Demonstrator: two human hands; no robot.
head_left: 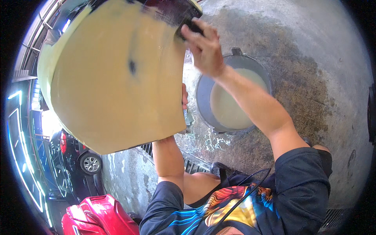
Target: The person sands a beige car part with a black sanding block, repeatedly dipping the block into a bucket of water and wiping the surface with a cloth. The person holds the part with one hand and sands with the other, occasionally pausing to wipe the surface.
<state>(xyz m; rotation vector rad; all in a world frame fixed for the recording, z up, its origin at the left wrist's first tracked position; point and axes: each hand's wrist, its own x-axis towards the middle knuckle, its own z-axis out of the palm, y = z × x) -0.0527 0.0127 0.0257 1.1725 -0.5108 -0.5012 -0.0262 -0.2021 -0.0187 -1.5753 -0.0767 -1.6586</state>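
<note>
A large curved panel (pixel 105 90), coated in dull beige with a dark spot near its middle, fills the upper left; it looks like a vehicle body part. Dark red-black surface shows at its far end. My left arm passes beneath the panel, and only the fingertips of my left hand (pixel 185 96) show, curled round its right edge. At the far right corner, my right hand (pixel 207 51) grips a dark block (pixel 191 27), like a sanding block, pressed to the panel's surface. Slight motion blur softens the fingers there.
A grey bucket (pixel 203 105) of cloudy liquid stands on the wet concrete floor (pixel 309 94), right of the panel and below my right forearm. Floor grates (pixel 194 164) lie near my feet. A red glossy part (pixel 98 215) sits lower left, with a dark car (pixel 68 160) beyond.
</note>
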